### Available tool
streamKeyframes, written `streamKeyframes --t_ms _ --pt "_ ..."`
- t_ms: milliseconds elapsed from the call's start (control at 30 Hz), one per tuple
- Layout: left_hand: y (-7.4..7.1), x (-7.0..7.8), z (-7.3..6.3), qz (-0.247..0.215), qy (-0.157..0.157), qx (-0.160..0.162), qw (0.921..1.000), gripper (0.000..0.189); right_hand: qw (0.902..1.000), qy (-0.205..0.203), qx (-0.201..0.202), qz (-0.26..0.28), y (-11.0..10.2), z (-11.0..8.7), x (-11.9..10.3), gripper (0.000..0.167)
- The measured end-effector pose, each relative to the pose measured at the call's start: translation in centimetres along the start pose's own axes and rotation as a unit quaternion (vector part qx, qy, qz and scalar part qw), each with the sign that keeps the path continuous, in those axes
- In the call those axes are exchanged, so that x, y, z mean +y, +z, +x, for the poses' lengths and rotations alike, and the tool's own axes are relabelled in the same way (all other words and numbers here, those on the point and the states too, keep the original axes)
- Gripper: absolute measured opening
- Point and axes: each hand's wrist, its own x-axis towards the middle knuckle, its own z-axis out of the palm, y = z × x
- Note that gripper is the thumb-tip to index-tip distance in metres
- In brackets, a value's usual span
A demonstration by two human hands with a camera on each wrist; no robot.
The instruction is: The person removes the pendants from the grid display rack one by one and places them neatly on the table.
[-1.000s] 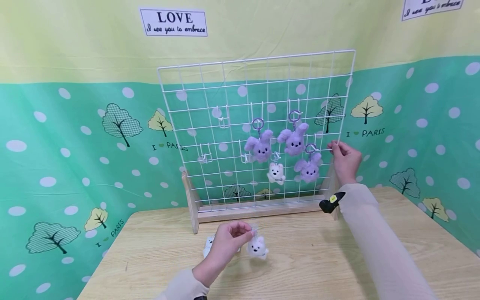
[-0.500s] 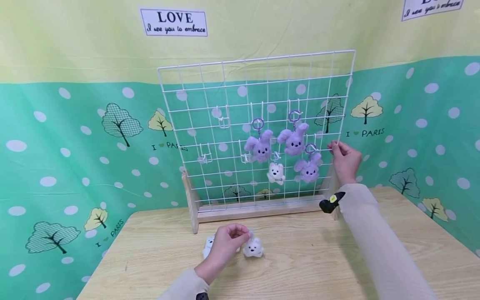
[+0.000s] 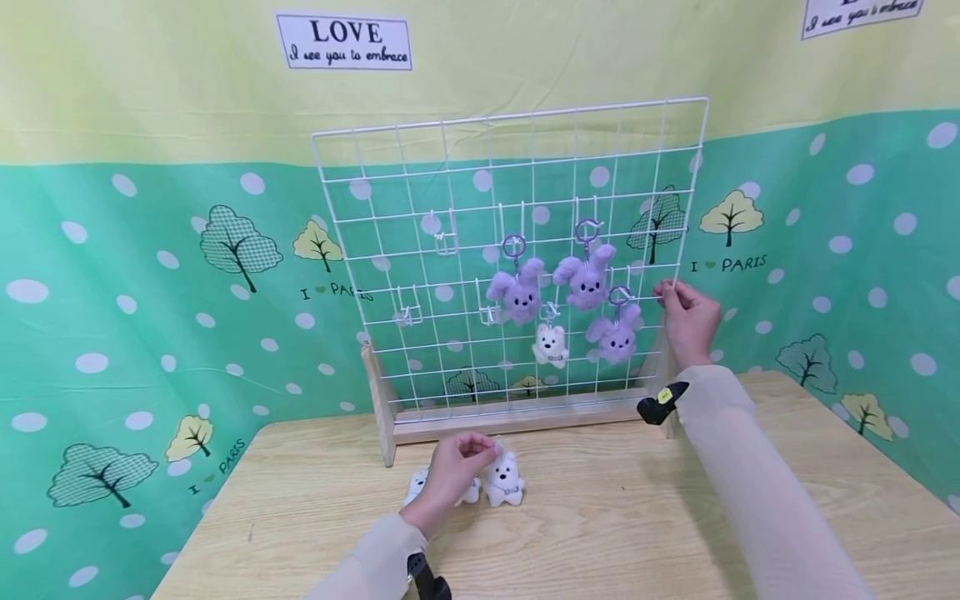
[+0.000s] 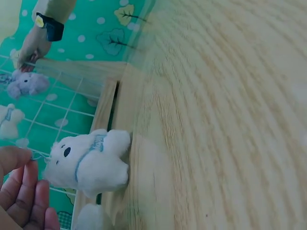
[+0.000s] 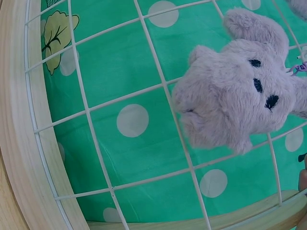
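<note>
My left hand [image 3: 450, 477] pinches the small loop on top of a white bear plush keychain [image 3: 506, 483]. The bear [image 4: 91, 160] stands nearly upright just above or on the tabletop, facing me, with a lettered band across its body. More white plush [image 3: 416, 483] lies on the table, partly hidden by that hand. My right hand [image 3: 690, 323] grips the right edge of the white wire grid [image 3: 510, 117]. On the grid's hooks hang three purple bunny keychains [image 3: 587, 281] and one white bear keychain [image 3: 551, 346]. A bunny [image 5: 235, 96] fills much of the right wrist view.
A wooden base [image 3: 525, 414] with upright side pieces carries the grid on the wooden table [image 3: 600, 533]. Bare white hooks [image 3: 408, 315] are on the grid's left half. Behind it hangs a green and yellow patterned cloth [image 3: 135, 275].
My left hand has shifted slightly up and left with the white bear, which has swung from a dangling tilt to nearly upright. My right hand stays on the grid's edge.
</note>
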Motion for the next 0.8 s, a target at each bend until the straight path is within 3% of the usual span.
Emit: streamKeyframes --t_ms 167,367,800 --pt "0.2 -0.6 0.8 0.006 -0.007 0.006 0.9999 0.014 0.9999 -0.011 0.001 0.009 0.1 0.1 0.1 0.035" --pt "0.3 -1.1 1.3 0.011 -0.012 0.011 0.9998 0.016 1.0000 0.004 0.001 0.006 0.0 0.1 0.0 0.036" --pt "0.5 -1.7 2.6 -0.008 -0.020 0.024 0.9995 0.013 0.9999 -0.003 0.003 0.011 0.0 -0.2 -0.3 0.035"
